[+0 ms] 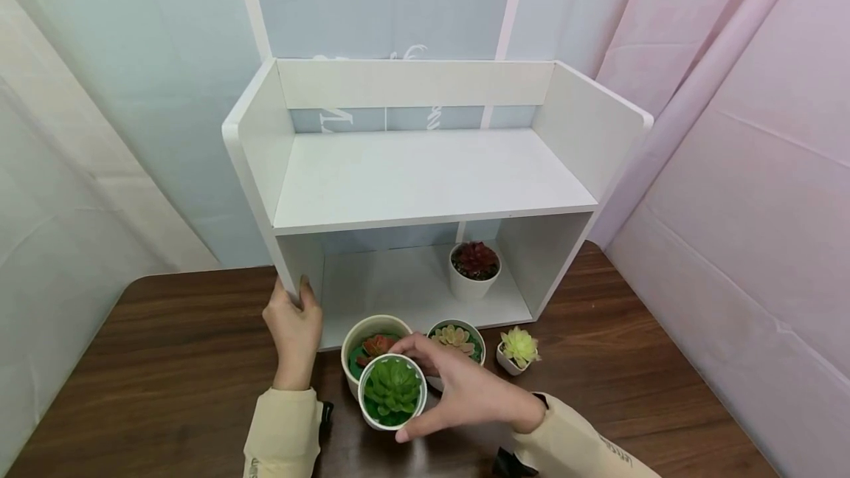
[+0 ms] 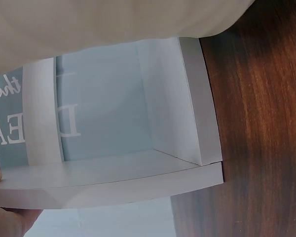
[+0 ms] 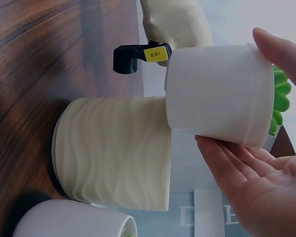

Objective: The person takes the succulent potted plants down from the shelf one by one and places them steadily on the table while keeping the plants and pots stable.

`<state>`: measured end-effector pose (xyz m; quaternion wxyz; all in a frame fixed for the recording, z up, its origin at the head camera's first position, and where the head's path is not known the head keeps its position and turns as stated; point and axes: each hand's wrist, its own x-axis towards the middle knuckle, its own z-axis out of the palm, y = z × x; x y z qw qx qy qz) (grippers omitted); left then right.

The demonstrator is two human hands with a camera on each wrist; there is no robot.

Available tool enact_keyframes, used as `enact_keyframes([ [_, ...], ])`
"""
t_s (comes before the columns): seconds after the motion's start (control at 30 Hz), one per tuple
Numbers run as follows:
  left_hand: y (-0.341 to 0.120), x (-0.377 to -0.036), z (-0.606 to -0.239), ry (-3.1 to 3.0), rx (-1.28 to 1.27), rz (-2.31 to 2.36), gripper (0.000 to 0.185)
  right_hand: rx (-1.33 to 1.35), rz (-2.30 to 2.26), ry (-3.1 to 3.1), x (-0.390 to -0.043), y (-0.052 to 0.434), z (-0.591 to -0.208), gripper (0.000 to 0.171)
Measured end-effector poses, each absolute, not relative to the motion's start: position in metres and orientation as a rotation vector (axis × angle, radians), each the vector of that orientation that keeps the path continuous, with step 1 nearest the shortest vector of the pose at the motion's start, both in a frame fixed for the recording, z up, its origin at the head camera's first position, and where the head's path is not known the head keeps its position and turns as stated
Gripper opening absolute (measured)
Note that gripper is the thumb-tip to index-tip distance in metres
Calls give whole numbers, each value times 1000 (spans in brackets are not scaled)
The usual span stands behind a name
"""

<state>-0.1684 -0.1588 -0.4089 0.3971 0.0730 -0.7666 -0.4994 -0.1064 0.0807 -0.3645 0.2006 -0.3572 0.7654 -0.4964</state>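
My left hand [image 1: 295, 327] grips the front edge of the left side panel of a white two-tier shelf [image 1: 432, 172]; the left wrist view catches only its fingers at the panel's edge. My right hand [image 1: 468, 389] holds a white pot with a green succulent [image 1: 392, 392] between thumb and fingers. In the right wrist view this pot [image 3: 217, 94] is off the table, its base about level with the rim of a cream wavy-sided pot [image 3: 113, 153]. That cream pot bears a reddish succulent [image 1: 378, 346], partly hidden by the held pot in the head view.
A pot with a dark red succulent [image 1: 474, 271] stands on the shelf's lower tier, at the right. Before the shelf are a pot with a pale succulent [image 1: 454, 338], partly behind my right hand, and a small pot with a yellow-green succulent [image 1: 519, 347]. Fabric [image 1: 99, 131] hangs around the brown table [image 1: 153, 360].
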Motion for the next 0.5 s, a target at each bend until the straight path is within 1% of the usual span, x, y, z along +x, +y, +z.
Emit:
enact_keyframes([
  [0.37,-158,-168,-407,-1943,188,-1264,24,-1099,-1391,2081,-100,81,-369,69],
  [0.5,-158,-168,-407,-1943,186,-1267,24,-1189,-1362,2098,-98,81,-373,68],
])
